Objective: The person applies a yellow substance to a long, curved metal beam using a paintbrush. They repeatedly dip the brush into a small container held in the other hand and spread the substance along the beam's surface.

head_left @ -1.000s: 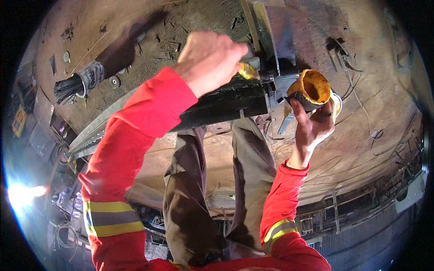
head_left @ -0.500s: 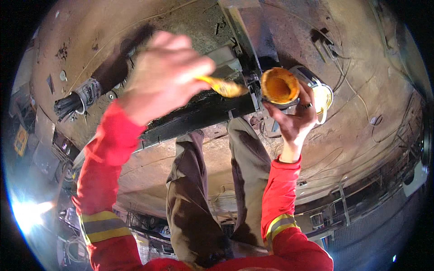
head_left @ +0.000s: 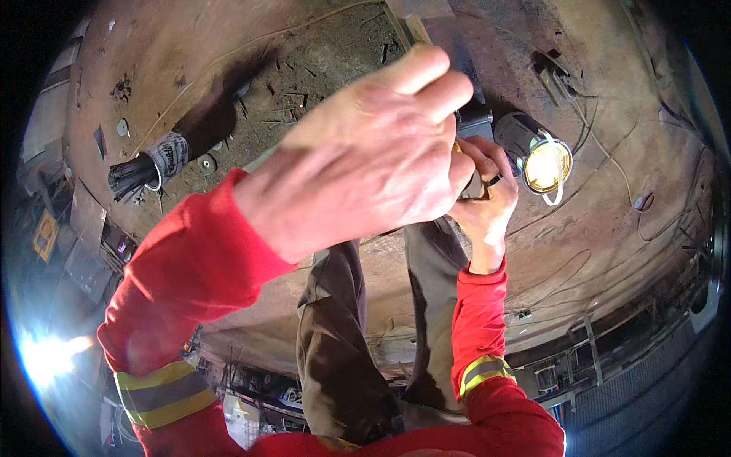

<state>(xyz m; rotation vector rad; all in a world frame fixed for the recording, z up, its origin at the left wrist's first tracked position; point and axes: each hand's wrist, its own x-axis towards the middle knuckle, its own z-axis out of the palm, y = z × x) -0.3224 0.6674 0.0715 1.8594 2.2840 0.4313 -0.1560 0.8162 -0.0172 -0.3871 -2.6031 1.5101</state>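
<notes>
My left hand [head_left: 373,152] is closed in front of the middle of the scene, gripping a yellow paintbrush; only a sliver of the paintbrush [head_left: 457,145] shows past the fingers. It overlaps my right hand [head_left: 491,202], whose fingers curl round a small cup [head_left: 474,186]. Most of that cup is hidden behind the left hand, so I cannot tell whether the bristles are inside it. A dark ring is on one right finger. Just right of that hand lies a tipped can [head_left: 548,164] with a white handle and a bright, pale yellow inside.
On the dirty floor at left lies a container [head_left: 169,151] with several dark rods [head_left: 131,177] sticking out. Discs [head_left: 206,163] and scraps lie near it. A dark metal beam [head_left: 466,65] runs beyond my hands. Cables [head_left: 601,156] trail at right. A glaring light [head_left: 47,358] shines at lower left.
My left hand has come right and nearer with the paintbrush, now covering the cup that showed its orange inside before. My right hand still holds the cup, slightly farther left.
</notes>
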